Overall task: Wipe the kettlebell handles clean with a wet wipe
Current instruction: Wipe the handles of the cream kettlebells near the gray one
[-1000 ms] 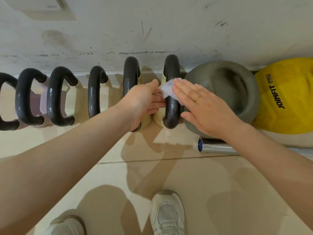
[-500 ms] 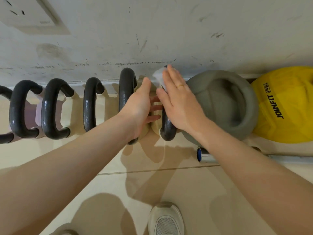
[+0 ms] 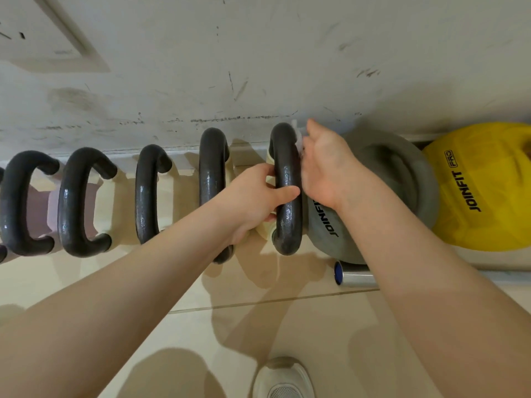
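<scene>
Several kettlebells stand in a row along the wall, their black handles arching up. My left hand [image 3: 253,196] grips the rightmost black handle [image 3: 286,168] near its middle, thumb laid across the top. My right hand [image 3: 324,165] is on the right side of that handle, fingers tucked behind it and pressing a white wet wipe [image 3: 298,139] against the upper bend. Only a small edge of the wipe shows. The neighbouring handle [image 3: 212,165] stands just left of my left hand.
A grey JOINFIT kettlebell [image 3: 402,179] lies right of my right hand, with a yellow one [image 3: 482,191] beyond it. A metal bar end [image 3: 353,275] lies on the tiled floor. My shoe [image 3: 284,380] is at the bottom edge. The scuffed wall stands close behind.
My right hand has shifted from the top of the handle to its right side, the wipe now mostly hidden. My left hand has closed round the handle, thumb over the top.
</scene>
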Tool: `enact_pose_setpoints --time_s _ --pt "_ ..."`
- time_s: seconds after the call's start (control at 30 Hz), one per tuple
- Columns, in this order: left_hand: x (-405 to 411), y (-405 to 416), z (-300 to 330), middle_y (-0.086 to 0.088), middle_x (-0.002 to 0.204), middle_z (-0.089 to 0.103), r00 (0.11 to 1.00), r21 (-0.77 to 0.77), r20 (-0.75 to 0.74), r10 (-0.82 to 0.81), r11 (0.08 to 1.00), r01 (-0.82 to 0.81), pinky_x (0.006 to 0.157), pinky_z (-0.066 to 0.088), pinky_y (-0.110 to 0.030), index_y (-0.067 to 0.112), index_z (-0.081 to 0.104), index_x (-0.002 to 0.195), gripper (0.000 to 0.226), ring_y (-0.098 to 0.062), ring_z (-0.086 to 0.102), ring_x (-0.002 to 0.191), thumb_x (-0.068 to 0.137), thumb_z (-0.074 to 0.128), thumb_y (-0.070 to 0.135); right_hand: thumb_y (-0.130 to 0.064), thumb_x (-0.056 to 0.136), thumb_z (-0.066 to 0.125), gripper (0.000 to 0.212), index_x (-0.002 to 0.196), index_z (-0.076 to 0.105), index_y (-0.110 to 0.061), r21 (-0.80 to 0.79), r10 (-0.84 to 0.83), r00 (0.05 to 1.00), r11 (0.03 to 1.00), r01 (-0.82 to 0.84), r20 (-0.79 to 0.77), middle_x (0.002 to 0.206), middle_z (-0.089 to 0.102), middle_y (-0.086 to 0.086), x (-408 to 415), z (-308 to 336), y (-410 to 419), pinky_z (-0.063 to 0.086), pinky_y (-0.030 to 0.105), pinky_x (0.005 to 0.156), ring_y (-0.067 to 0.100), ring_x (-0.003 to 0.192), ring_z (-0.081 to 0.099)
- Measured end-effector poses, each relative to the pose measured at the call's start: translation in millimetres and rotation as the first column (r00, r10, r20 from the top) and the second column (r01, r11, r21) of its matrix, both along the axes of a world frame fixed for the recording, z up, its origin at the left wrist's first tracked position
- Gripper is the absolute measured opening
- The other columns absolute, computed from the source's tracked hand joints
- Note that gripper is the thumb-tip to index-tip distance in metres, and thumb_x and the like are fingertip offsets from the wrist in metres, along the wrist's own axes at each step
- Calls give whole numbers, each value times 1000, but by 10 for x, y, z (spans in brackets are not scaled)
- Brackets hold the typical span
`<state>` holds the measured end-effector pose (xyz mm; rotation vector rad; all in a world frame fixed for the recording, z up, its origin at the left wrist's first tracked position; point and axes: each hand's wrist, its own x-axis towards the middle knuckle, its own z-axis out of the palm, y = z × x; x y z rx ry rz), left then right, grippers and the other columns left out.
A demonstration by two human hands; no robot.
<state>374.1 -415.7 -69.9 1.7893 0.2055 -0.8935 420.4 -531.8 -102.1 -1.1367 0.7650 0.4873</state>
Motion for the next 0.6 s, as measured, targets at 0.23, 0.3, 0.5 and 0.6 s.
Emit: enact_pose_setpoints --time_s 0.23,0.3,0.5,0.6 --pt "-45 11 8 -3 100 69 999 -9 -27 29 1000 -29 81 54 -28 24 46 128 41 -15 66 90 89 59 20 -47 99 18 64 129 49 0 148 43 995 987 -56 88 127 58 18 -263 98 -99 41 41 104 27 116 55" --pt "-55 32 -3 -2 100 69 999 1 -20 35 999 -35 83 53 -30 24 47 128 41 -15 65 91 89 60 21 -43 100 20 58 125 54 -3 105 93 983 988 -110 159 122 62 16 -409 118 -141 43 38 102 24 113 59" --pt "-57 17 12 -1 97 68 999 0 11 38 999 -38 79 51 -28 22 44 133 47 -16 63 88 89 60 22 -42 100 25 49 139 42 -18 -667 604 759 672 -323 241 152 32 -1 -316 164 119 17 33 116 10 138 27" --pt "-102 -15 2 -4 99 67 997 12 22 73 997 -73 74 50 -27 17 47 129 43 -18 63 89 89 60 22 -38 101 14 54 124 56 -12 -942 905 419 71 -328 -78 148 37 0 -32 209 60 12 34 117 14 144 15"
